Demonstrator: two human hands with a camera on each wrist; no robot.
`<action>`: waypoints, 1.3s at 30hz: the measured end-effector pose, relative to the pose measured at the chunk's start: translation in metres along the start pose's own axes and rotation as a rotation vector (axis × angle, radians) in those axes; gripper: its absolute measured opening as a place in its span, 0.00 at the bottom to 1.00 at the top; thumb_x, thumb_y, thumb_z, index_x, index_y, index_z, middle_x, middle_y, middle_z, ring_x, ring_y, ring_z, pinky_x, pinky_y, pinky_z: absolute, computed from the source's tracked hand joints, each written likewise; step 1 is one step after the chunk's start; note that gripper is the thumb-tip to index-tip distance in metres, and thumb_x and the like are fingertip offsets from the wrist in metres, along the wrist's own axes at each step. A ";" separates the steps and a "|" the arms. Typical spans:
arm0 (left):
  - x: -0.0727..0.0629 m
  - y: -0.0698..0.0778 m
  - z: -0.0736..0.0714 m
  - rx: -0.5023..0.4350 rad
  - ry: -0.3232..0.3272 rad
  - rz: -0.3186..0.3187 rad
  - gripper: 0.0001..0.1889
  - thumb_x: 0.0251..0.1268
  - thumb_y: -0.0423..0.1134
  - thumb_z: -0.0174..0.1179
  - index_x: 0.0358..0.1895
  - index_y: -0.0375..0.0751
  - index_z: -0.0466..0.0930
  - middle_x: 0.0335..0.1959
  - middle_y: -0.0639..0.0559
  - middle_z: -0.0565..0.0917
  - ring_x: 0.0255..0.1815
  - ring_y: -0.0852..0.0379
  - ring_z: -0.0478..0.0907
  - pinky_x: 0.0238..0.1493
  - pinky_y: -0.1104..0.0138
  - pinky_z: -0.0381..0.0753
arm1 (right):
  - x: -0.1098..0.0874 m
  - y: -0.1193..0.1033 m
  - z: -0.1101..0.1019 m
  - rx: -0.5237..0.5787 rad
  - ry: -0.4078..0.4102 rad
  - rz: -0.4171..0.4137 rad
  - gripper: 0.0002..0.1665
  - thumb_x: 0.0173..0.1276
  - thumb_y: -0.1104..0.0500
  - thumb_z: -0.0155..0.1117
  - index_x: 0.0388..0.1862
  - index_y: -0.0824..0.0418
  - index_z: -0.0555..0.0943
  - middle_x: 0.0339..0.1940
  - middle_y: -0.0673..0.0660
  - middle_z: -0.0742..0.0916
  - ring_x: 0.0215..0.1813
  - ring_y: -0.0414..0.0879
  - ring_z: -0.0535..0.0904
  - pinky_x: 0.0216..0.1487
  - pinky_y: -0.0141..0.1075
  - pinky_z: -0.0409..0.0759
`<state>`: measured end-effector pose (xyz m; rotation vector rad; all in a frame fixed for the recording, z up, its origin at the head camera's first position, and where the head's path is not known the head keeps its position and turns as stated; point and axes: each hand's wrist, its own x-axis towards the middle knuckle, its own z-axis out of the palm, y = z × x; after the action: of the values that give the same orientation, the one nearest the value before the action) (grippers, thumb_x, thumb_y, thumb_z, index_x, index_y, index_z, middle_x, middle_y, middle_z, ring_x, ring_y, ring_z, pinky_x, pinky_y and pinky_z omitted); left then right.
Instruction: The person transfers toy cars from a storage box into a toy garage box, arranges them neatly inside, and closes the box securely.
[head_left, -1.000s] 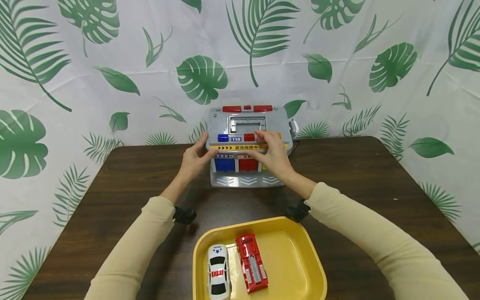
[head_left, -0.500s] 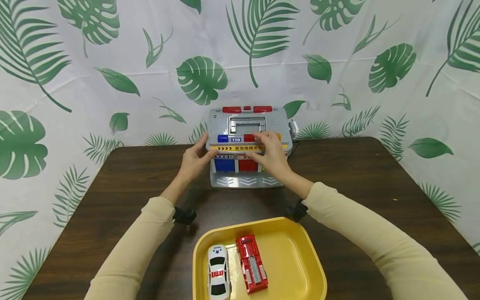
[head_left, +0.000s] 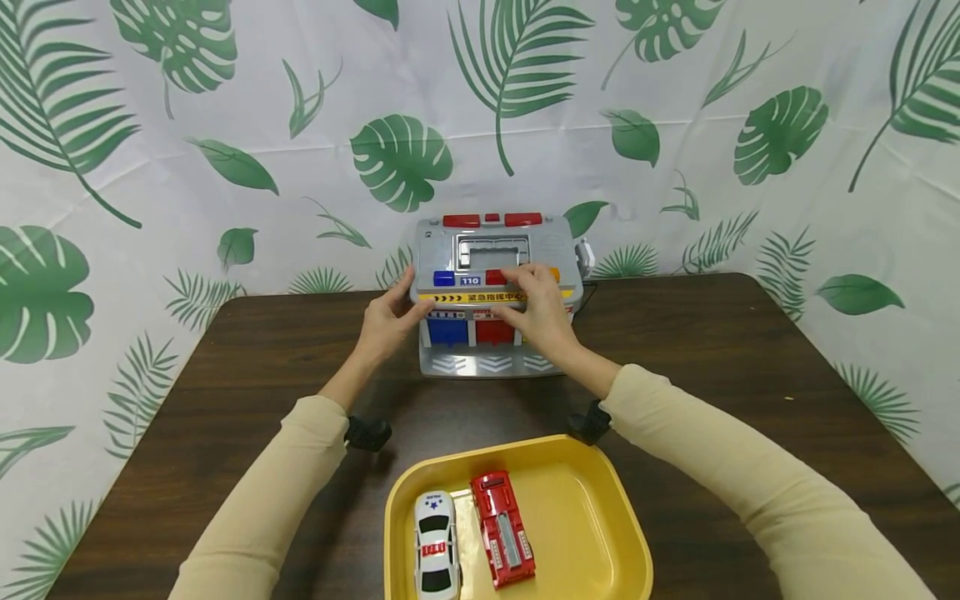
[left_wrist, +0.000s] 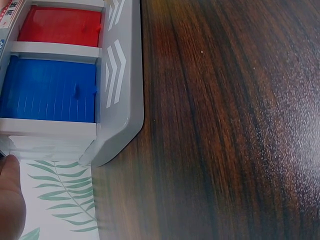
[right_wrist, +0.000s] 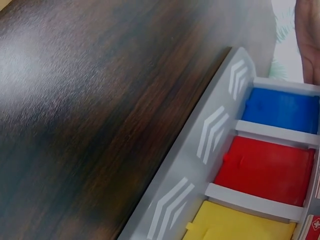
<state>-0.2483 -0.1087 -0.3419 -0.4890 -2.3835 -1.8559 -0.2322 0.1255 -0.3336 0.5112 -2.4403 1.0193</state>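
Observation:
A grey toy garage stands at the back of the table, with blue, red and yellow doors. All the doors are down. My left hand holds its left front corner, thumb at the roof's front edge and fingers along the side. The right hand is over the roof front, index fingertip at the red button and thumb by the edge below. It partly hides the yellow door, which shows in the right wrist view. The blue button is uncovered.
Nearer me lies a yellow tray with a white police car and a red fire truck inside. A leaf-patterned cloth hangs close behind the garage. The dark wooden table extends to both sides.
My right hand has shifted slightly left, its index fingertip now over more of the red button. The left hand, garage and toy vehicles stay in place. The head view has drifted a little.

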 end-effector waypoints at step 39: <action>-0.002 0.004 0.002 0.028 0.003 0.003 0.34 0.65 0.34 0.59 0.70 0.32 0.54 0.72 0.41 0.56 0.66 0.44 0.66 0.64 0.56 0.68 | 0.000 0.000 -0.003 -0.058 -0.017 -0.040 0.29 0.54 0.62 0.73 0.55 0.70 0.77 0.50 0.64 0.77 0.53 0.56 0.68 0.53 0.45 0.72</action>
<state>-0.2451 -0.1069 -0.3395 -0.4863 -2.4018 -1.8179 -0.2311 0.1280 -0.3318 0.5490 -2.4564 0.9287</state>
